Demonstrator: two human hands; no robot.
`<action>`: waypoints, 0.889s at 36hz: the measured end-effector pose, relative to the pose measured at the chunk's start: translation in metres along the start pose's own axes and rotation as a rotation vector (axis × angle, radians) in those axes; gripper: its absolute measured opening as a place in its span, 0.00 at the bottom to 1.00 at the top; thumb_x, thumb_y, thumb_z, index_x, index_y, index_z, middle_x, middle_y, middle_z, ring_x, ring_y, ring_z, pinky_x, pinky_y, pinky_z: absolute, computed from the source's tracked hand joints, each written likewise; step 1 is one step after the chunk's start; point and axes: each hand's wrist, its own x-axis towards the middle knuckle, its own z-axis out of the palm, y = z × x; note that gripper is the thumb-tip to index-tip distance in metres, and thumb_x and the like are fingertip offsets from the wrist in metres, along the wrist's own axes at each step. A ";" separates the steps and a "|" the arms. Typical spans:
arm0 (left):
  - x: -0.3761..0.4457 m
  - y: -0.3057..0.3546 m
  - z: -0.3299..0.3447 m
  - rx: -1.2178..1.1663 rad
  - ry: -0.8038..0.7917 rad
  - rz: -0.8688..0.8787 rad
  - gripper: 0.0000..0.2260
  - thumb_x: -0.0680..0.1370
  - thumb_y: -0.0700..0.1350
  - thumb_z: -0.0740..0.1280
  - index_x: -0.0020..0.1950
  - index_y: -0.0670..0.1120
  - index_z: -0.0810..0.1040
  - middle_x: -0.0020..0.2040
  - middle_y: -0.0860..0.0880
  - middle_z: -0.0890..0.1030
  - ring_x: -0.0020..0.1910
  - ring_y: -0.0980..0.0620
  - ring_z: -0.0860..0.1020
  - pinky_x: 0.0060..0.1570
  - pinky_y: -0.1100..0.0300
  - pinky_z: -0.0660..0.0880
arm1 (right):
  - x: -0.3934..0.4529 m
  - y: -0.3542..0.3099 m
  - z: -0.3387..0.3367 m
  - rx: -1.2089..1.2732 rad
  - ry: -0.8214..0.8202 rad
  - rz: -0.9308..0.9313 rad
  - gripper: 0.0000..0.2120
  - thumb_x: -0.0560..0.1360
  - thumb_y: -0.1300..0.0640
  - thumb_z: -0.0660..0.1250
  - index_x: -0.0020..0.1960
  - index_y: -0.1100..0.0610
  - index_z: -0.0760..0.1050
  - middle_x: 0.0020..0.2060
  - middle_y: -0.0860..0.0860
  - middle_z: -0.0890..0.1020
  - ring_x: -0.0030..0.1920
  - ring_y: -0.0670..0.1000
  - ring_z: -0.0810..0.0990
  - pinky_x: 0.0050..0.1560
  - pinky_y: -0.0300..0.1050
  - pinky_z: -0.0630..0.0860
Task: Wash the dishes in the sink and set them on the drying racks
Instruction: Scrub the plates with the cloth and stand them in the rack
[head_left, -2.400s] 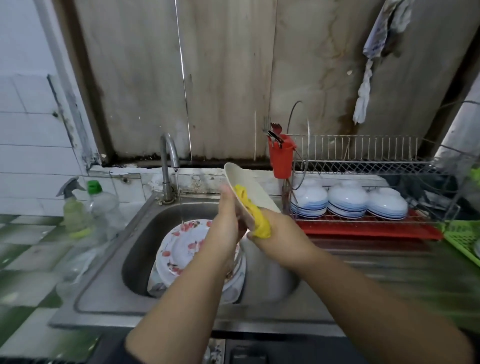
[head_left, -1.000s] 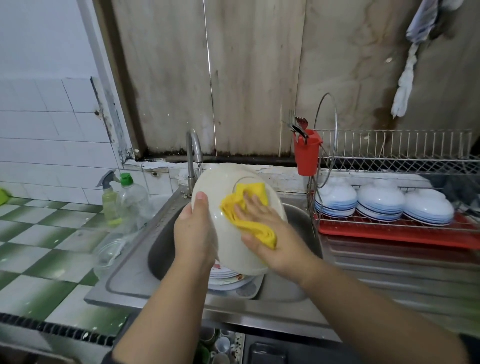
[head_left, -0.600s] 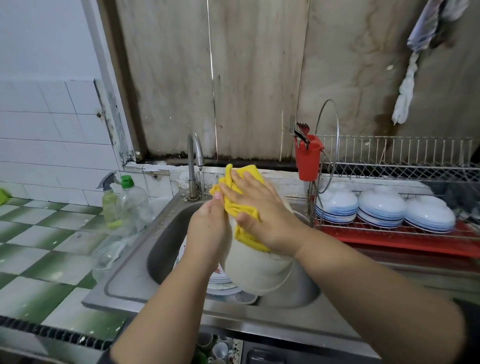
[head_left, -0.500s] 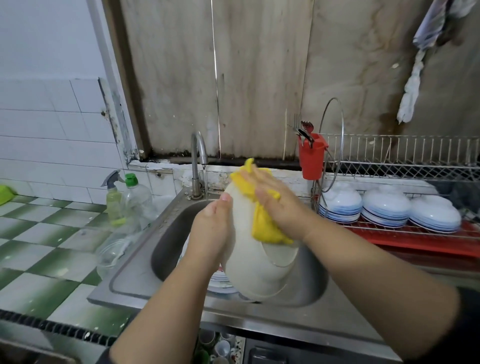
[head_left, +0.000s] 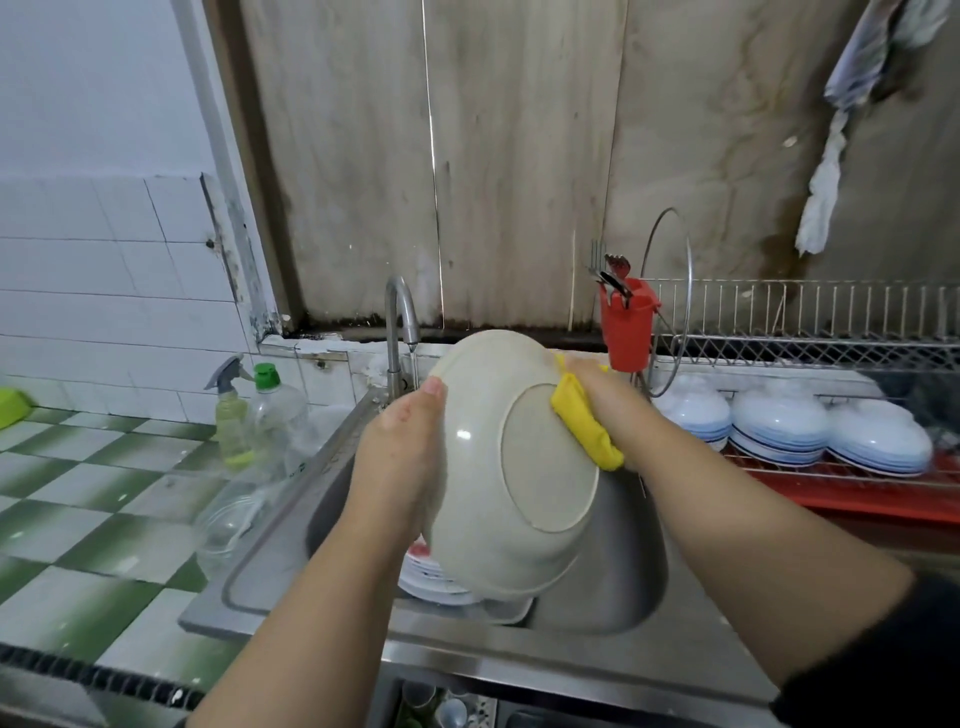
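Note:
Above the steel sink I hold a cream bowl on edge, its underside facing me. My left hand grips the bowl's left rim. My right hand holds a yellow cloth against the bowl's upper right side. Beneath the bowl, a stack of plates with red markings lies in the sink, mostly hidden. The wire drying rack stands to the right, with three upturned white-and-blue bowls on its lower tier over a red tray.
The tap rises behind the bowl. A spray bottle and a green-capped bottle stand left of the sink on green checked tiles, near a clear glass dish. A red cutlery cup hangs on the rack's left end.
The bowl has turned so its base faces me. My right hand and the cloth slid from the top of the bowl down to its right side.

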 end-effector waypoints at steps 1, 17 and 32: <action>0.000 0.004 0.001 -0.026 0.048 -0.013 0.17 0.80 0.54 0.60 0.33 0.50 0.75 0.32 0.56 0.76 0.36 0.56 0.75 0.31 0.76 0.68 | 0.005 0.011 0.000 0.061 0.036 0.090 0.25 0.72 0.46 0.58 0.33 0.70 0.72 0.31 0.68 0.72 0.34 0.64 0.71 0.33 0.49 0.65; -0.010 -0.005 0.028 -0.365 -0.139 -0.152 0.11 0.76 0.51 0.67 0.53 0.46 0.78 0.47 0.49 0.84 0.47 0.50 0.81 0.47 0.54 0.77 | 0.014 0.056 0.020 0.760 0.275 0.372 0.21 0.68 0.39 0.61 0.28 0.55 0.76 0.29 0.61 0.76 0.30 0.58 0.77 0.36 0.43 0.76; 0.007 0.012 0.030 -0.324 -0.067 -0.168 0.18 0.74 0.59 0.64 0.49 0.45 0.79 0.55 0.43 0.82 0.52 0.45 0.79 0.57 0.49 0.74 | 0.010 0.068 0.025 0.828 0.267 0.487 0.19 0.62 0.35 0.66 0.43 0.49 0.79 0.43 0.59 0.78 0.47 0.58 0.79 0.52 0.64 0.77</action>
